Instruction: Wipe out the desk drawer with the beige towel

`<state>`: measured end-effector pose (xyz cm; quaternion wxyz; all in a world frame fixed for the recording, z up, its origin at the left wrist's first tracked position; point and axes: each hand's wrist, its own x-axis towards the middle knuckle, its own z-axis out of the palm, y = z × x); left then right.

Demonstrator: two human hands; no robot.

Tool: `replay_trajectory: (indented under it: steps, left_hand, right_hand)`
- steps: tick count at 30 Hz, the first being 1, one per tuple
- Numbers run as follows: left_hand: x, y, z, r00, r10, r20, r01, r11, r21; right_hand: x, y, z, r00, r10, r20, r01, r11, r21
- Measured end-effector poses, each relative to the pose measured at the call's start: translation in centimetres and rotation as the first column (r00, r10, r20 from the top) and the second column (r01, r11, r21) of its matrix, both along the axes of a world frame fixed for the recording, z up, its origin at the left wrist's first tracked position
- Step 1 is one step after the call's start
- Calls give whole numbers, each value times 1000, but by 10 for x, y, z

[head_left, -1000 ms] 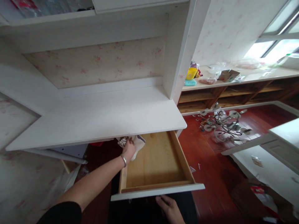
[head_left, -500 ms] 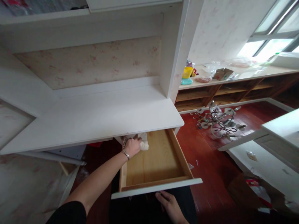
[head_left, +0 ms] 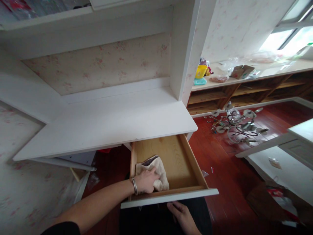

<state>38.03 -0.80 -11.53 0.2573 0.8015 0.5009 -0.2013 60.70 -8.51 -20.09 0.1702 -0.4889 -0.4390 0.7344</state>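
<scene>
A wooden drawer (head_left: pixel 188 163) with a white front stands pulled out from under the white desk top (head_left: pixel 110 120). My left hand (head_left: pixel 146 181), a bracelet on its wrist, is closed on a beige cloth (head_left: pixel 156 169) and presses it onto the drawer bottom at the near left corner. My right hand (head_left: pixel 182 217) sits below the drawer's white front, fingers curled up against its underside.
A chandelier (head_left: pixel 236 125) lies on the red wooden floor to the right. Behind it runs a low shelf (head_left: pixel 244 86) bearing a yellow cup, a cardboard box and bags. White furniture panels (head_left: pixel 281 163) lie at the right. Wallpapered wall at the left.
My left hand has drawn the cloth from the back of the drawer, under the desk top, toward the front left corner. The right hand stays under the drawer front.
</scene>
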Motion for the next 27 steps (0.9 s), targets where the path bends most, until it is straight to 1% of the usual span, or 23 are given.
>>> replay_trajectory:
  steps: [3, 5, 7, 11, 14, 17, 19, 21, 24, 27]
  left_hand:
    - [-6, 8, -10, 999, 34, 41, -38, 996, 82]
    - [-6, 22, -20, 997, 53, 49, -58, 991, 124]
    - [-2, 44, -31, 995, 94, 43, -99, 986, 133]
    - [15, 101, -45, 970, 244, 12, -242, 953, 184]
    - [29, 139, -50, 962, 273, 25, -273, 943, 191]
    - [38, 160, -52, 959, 282, 39, -284, 941, 184]
    - [44, 163, -52, 965, 259, 47, -264, 948, 177]
    - [52, 158, -51, 976, 208, 58, -215, 963, 164]
    - [69, 142, -53, 990, 103, 93, -116, 983, 145]
    - [88, 126, -54, 994, 23, 108, -44, 980, 195]
  right_hand:
    - [0, 0, 1, 1000, 3, -1, -3, 1000, -10]
    - [0, 0, 1, 1000, -4, 0, 4, 1000, -19]
    - [0, 0, 0, 1000, -14, -2, 14, 1000, -21]
    - [0, -2, -3, 1000, -14, -27, 13, 999, -34]
    - [-1, -3, -2, 999, -42, -9, 41, 999, -33]
    - [0, -2, -1, 999, -54, 8, 54, 999, -9]
    - [0, -1, -1, 999, -45, 11, 45, 999, -1]
    - [2, -1, -2, 999, -32, 5, 32, 999, 7]
    - [3, 0, -4, 1000, -4, -5, 4, 1000, 9]
    - [2, 0, -4, 1000, -2, 19, 2, 1000, 7]
